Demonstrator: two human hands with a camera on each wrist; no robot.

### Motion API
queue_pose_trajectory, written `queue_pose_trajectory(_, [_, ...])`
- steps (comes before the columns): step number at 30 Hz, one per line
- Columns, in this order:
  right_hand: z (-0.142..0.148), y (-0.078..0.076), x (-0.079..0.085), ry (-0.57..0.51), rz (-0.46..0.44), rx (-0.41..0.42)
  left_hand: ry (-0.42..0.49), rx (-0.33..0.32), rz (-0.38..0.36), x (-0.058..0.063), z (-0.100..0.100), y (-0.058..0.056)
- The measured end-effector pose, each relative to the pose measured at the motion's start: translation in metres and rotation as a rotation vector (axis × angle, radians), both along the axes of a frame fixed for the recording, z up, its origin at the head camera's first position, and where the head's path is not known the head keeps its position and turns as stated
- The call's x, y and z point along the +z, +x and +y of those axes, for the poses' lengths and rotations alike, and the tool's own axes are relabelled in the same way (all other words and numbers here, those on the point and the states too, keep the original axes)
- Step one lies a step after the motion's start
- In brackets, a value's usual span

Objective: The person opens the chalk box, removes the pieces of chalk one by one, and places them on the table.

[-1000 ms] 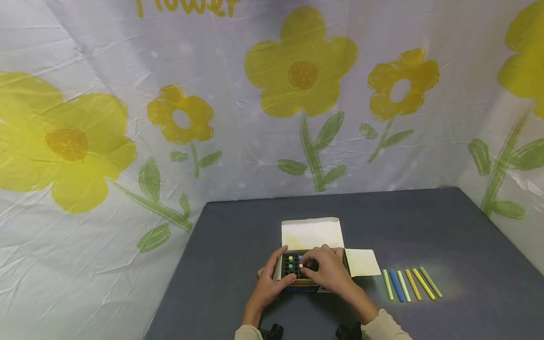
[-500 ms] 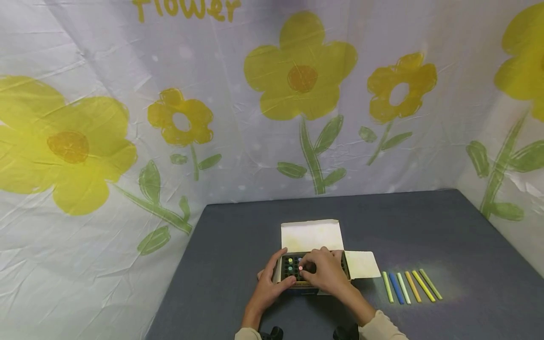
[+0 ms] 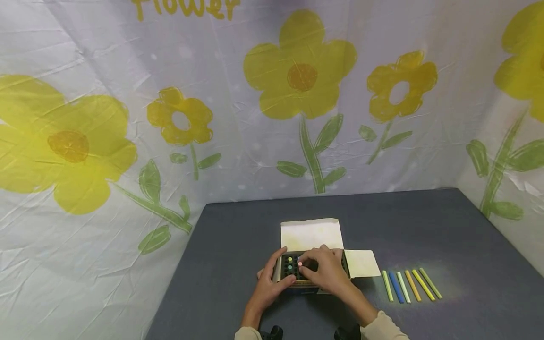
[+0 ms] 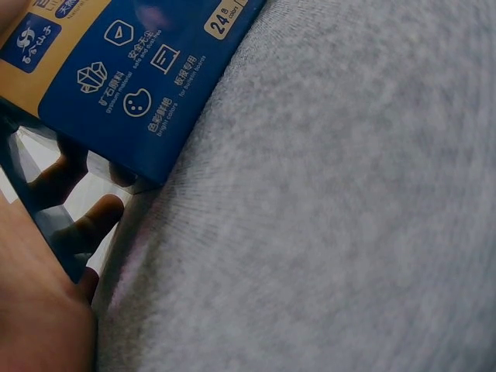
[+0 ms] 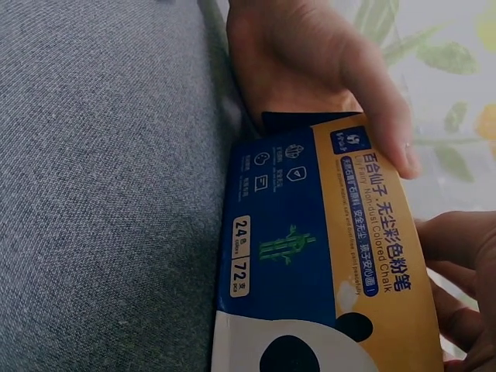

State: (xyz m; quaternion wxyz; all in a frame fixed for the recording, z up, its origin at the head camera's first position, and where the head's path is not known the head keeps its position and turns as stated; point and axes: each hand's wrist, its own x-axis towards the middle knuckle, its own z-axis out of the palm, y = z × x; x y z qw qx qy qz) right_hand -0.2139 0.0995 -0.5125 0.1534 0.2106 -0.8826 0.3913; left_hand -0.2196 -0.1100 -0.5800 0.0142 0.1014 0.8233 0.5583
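Observation:
An open cardboard box of colored chalk [image 5: 333,256] stands on the table, blue and yellow outside, with a black holed insert. My left hand [image 3: 268,284] grips its left end, thumb at the front edge. Over the insert, my right hand [image 3: 329,271] pinches a pink chalk [image 3: 300,264] between thumb and forefinger; only the chalk's pink end shows. Left of it, a yellow-green chalk [image 3: 290,260] and a teal chalk [image 3: 290,267] stand in holes. The right hand hides much of the insert's right side. In the left wrist view, fingers show behind the box's side flap.
The box's white lid [image 3: 312,235] lies folded back, and a white side flap [image 3: 362,263] sticks out right. Right of it, several chalk sticks lie in a row, among them a blue chalk [image 3: 396,288] and an orange chalk [image 3: 413,286]. A flower-printed cloth [image 3: 238,156] surrounds the dark table [image 3: 229,264].
The pink chalk's end and the pinching fingertips have shifted slightly up in the head view relative to the box. The left hand and the box keep their places.

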Motion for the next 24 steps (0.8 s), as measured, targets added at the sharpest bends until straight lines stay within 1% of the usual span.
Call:
queue_pose_trajectory(7, [0.0016, -0.0017, -0.0018, -0.042, 0.023, 0.011, -0.001, -0.001, 0.001, -0.0001, -0.0003, -0.0005])
queue_pose_trajectory(12, [0.0043, -0.0008, -0.0014, -0.100, -0.013, 0.041, 0.012, 0.004, -0.009, 0.0002, -0.0002, 0.0000])
queue_pose_trajectory(14, [0.0050, -0.0003, -0.0008, -0.126, -0.008, 0.049, 0.019, 0.001, -0.011, 0.0011, 0.0000, 0.0006])
queue_pose_trajectory(16, [0.0054, -0.0001, -0.0001, -0.149, 0.020, 0.054, 0.023, -0.002, -0.013, 0.0023, 0.0003, 0.0011])
queue_pose_trajectory(20, [0.0061, -0.0014, 0.0020, -0.189, 0.129, 0.059, 0.019, 0.004, -0.021, 0.0041, 0.0009, 0.0016])
queue_pose_trajectory(24, [0.0097, -0.0034, 0.0046, -0.245, 0.185, 0.060, 0.007, 0.011, -0.013, 0.0051, 0.0015, 0.0004])
